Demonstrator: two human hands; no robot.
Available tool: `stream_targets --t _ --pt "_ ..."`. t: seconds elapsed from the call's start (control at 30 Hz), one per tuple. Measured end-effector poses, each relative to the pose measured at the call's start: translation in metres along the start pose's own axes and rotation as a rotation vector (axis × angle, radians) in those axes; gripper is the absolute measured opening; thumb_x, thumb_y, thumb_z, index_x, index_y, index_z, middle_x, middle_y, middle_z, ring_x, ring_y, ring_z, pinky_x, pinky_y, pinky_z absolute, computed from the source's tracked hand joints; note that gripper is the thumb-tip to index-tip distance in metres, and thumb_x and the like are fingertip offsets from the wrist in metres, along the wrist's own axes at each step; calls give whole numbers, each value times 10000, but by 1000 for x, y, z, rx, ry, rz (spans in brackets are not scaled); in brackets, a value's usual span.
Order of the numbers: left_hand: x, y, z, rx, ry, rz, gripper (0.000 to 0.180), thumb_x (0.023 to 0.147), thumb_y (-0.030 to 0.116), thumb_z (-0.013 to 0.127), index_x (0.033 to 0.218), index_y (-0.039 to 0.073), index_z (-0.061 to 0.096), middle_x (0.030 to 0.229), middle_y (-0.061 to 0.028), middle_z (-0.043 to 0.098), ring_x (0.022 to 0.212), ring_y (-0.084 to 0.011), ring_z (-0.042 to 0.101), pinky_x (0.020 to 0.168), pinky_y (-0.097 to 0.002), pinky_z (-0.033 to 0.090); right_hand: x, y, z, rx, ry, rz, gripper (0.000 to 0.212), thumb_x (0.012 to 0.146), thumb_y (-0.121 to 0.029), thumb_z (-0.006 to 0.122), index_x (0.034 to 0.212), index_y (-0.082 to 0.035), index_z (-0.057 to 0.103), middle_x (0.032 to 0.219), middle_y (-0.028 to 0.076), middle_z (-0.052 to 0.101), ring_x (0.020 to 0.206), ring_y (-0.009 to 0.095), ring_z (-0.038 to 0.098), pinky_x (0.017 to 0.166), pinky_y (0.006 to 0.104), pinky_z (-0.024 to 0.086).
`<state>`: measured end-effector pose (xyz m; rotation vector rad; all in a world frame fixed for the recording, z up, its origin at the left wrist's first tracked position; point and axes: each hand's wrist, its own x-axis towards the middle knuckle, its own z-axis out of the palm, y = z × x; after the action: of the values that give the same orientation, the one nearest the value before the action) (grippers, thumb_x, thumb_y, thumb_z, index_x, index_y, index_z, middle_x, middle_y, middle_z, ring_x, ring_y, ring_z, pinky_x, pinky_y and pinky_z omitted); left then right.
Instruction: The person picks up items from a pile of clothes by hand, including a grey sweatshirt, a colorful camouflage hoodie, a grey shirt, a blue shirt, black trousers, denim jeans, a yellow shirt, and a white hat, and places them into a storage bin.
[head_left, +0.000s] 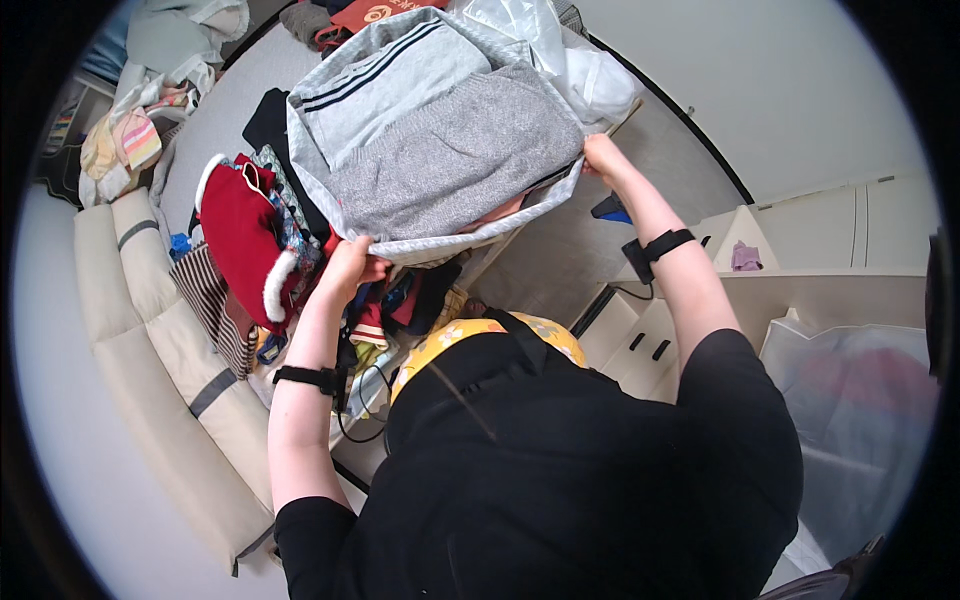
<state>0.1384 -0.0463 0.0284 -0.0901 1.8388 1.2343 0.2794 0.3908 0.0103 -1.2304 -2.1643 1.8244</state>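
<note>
A soft, pale patterned fabric storage box (480, 238) is in front of me, partly over the bed's near edge. Inside it lie a folded grey knit garment (450, 150) and, behind that, a light grey garment with dark stripes (395, 85). My left hand (355, 267) is closed on the box's near left corner, its thumb over the rim. At the near right corner my right hand (600, 157) grips the rim too. Some pinkish cloth (500, 213) peeks out under the knit along the near wall. The undersides of the box and of my fingers are partly hidden.
Left of the box, a red garment with white fluffy trim (240, 235) tops a clothes pile. A cream padded headboard (160, 330) runs along the left. White plastic bags (590, 85) sit behind the box. At right are white drawers (640, 345) and a translucent bin (850, 400).
</note>
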Motion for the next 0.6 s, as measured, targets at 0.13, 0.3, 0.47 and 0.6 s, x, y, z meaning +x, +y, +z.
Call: stream_targets --t 0.13,0.3,0.47,0.6 --pt "-13 44 -25 -178 120 240 350 925 303 440 901 -19 575 675 -82 614 507 -129 541 496 -265 477 6 -51 -25 160 10 -108 231 825 -203 600 667 -36 578 526 10 500 403 114 448 384 240 329" --pt "-20 53 -43 27 107 205 388 932 319 415 807 -10 577 641 -84 599 479 -141 533 480 -272 472 11 -72 -3 15 -29 -145 245 813 -223 573 661 -32 589 510 21 519 422 107 480 402 236 335" --pt "-33 75 -20 857 179 212 432 869 279 449 612 -13 637 575 -151 621 593 -265 640 603 -370 513 7 -32 -10 -68 -54 -88 267 834 -234 577 651 -40 599 535 26 550 429 117 510 430 244 395" --pt "-47 130 44 1115 336 780 240 848 285 565 855 59 645 829 -145 652 817 -316 632 741 -395 490 6 -16 -3 -7 -82 -115 270 835 -260 593 652 -63 602 564 10 562 462 103 499 447 250 380"
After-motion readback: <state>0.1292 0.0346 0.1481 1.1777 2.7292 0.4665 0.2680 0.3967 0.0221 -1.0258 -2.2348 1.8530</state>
